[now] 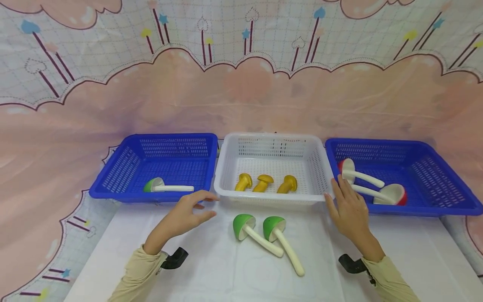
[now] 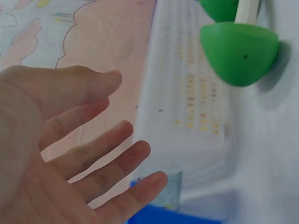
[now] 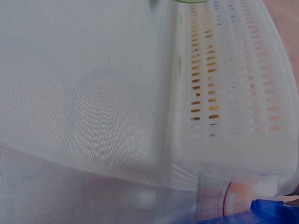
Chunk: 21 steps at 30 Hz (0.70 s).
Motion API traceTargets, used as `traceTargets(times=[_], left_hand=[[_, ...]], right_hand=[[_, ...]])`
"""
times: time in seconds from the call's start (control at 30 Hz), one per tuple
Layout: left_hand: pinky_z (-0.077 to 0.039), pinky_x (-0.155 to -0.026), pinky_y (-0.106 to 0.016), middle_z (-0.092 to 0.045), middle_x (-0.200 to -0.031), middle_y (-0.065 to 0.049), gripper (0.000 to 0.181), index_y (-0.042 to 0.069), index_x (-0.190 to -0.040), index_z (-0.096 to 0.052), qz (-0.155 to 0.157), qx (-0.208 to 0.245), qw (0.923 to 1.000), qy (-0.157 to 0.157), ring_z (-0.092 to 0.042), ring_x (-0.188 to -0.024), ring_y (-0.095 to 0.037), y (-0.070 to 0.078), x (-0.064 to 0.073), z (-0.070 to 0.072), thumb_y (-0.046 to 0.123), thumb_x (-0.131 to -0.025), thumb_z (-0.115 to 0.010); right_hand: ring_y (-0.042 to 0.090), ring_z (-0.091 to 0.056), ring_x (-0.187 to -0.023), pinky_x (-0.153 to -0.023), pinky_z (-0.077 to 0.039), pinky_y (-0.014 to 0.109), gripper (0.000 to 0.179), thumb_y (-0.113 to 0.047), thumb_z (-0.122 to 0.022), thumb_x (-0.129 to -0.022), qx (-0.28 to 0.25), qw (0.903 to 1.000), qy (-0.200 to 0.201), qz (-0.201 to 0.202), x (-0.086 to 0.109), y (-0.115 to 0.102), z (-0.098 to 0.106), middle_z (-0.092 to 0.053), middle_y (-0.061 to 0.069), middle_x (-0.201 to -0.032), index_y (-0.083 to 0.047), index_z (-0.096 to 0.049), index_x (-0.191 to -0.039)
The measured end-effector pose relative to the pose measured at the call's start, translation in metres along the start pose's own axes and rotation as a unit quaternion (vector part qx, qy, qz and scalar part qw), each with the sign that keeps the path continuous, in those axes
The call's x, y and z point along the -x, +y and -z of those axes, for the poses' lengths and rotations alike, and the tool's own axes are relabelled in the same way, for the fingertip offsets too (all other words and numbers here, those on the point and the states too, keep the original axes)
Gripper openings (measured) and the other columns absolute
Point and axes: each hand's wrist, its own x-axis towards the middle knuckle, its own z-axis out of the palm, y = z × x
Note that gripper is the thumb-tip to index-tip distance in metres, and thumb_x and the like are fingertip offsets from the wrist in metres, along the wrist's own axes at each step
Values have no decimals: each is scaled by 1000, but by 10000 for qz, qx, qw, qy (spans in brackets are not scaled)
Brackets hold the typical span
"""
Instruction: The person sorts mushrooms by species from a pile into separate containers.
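hands (image 1: pixel 185 214) near baskets (image 1: pixel 269 196), green mushrooms (image 1: pixel 243 226), printed backdrop (image 1: pixel 226 105)

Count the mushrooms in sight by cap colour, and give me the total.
Green mushrooms: 3 (1 in the left blue basket, 2 on the table)
Yellow mushrooms: 3 (in the white basket)
Red mushrooms: 2 (in the right blue basket)
Total: 8
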Motion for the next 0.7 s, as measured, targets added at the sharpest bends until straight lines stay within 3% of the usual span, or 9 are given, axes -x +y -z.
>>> traceTargets(times=[0.17, 0.4, 0.7], left_hand=[[-53, -86, -39, -62, -117, -1, 37, 11, -121, -60, -165, 160, 9992, -313, -57, -111, -23, -1, -4, -18, 22, -87, -70], [-52, -87, -42, -60, -121, -2, 43, 10, -124, -59, -211, 406, 9977, -503, -55, -113, -29, -2, -8, -34, 18, -84, -73], [-50, -90, -41, -55, -131, -1, 55, 14, -129, -56, -107, 581, 9949, -812, -51, -119, -23, -4, -12, -51, 17, -78, -78]], right_hand=[[41, -40, -129, -89, -40, 62, 52, -32, -49, -96, 10, 9999, 119, 1, 0, 0, 0, -44, 26, -139, 6, -50, -132], [41, -40, -129, -88, -40, 62, 52, -31, -50, -96, 1, 10000, 97, 15, -1, -1, 0, -43, 26, -139, 6, -50, -132], [41, -38, -131, -91, -38, 63, 53, -31, -49, -96, -46, 10000, -20, -60, 0, -2, 1, -41, 25, -141, 5, -48, -134]])
